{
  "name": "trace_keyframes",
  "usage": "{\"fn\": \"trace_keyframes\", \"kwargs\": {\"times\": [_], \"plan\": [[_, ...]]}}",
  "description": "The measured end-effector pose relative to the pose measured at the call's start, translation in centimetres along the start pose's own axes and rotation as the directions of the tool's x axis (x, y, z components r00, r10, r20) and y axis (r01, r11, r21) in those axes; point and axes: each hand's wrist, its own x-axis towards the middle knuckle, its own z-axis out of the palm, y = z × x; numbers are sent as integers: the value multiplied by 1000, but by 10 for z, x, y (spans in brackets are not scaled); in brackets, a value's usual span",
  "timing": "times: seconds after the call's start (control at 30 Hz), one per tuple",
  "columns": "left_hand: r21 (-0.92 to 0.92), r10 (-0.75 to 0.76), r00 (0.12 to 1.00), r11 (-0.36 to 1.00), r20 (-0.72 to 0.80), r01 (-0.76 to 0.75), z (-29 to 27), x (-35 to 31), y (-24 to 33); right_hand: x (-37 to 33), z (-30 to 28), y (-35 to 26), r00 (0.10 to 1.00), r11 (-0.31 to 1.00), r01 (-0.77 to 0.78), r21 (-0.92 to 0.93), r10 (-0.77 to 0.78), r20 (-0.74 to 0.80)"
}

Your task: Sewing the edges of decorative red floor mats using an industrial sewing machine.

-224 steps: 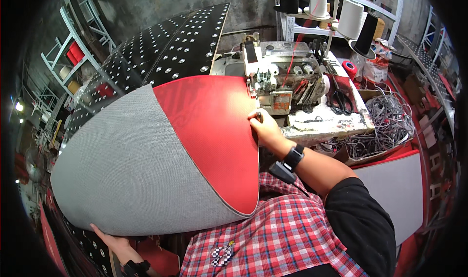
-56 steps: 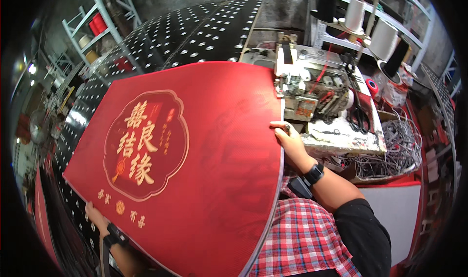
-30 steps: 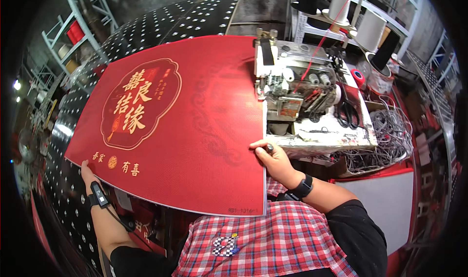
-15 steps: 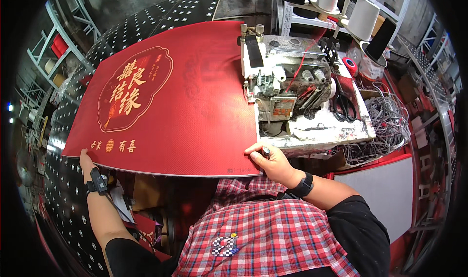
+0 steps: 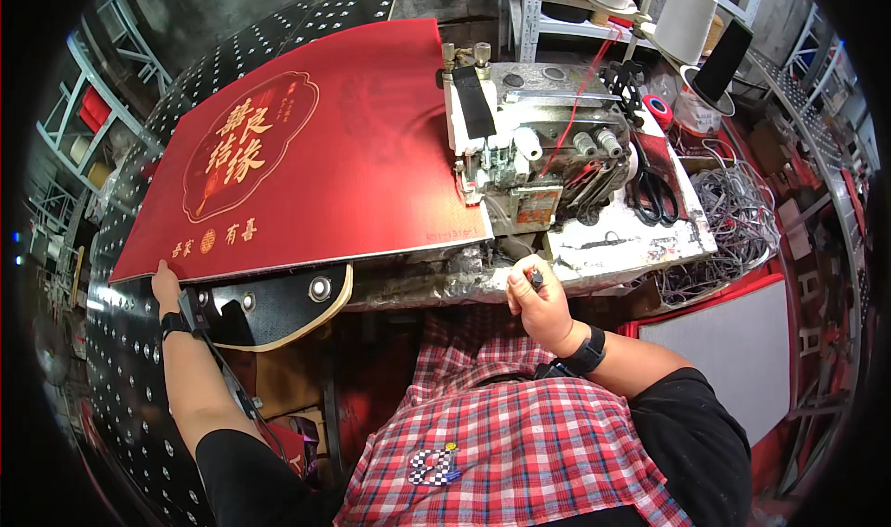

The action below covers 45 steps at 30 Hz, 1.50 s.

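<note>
A large red mat [image 5: 325, 193] with gold characters and an ornate outline lies on the table, its right edge at the needle area of a sewing machine [image 5: 548, 147]. At the mat's near left corner, my left hand [image 5: 166, 290] grips the edge, its fingers partly hidden beneath. My right hand [image 5: 546, 309] is apart from the mat, in front of the machine bed. Its fingers are curled around a small dark object [image 5: 535, 278], too little of which shows to name. A red thread runs down to the machine from above.
Black-handled scissors [image 5: 655, 198] lie right of the machine. Thread cones [image 5: 685, 21] stand behind it, and tangled grey thread [image 5: 729, 225] fills a box at right. A grey panel [image 5: 719, 355] with red edges leans below. A black table with studs [image 5: 130, 416] spreads at left.
The mat has slid away from me along the machine, uncovering a rounded black table edge. My right hand has let go of the mat's near right corner and moved rightward; my left still holds.
</note>
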Motion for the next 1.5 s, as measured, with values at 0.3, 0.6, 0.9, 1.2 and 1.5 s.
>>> {"fn": "trace_keyframes", "kwargs": {"times": [0.3,0.6,0.9,1.2,1.5], "plan": [[-139,-126,992,983,-4,124,1,-5,30,2,1,2,997,994,-81,-71,81,-2],[233,230,923,959,-307,-162,-64,-85,13,11,14,-11,985,981,-109,-157,128,113],[-514,-81,666,707,-741,-486,-273,-292,87,60,57,-23,951,966,-149,-212,199,238],[-994,729,682,27,-51,-103,-353,-352,193,48,43,-6,996,994,-85,69,83,30],[-414,528,844,750,-94,-516,-342,-275,84,23,31,4,992,992,-119,51,120,-23]]}}
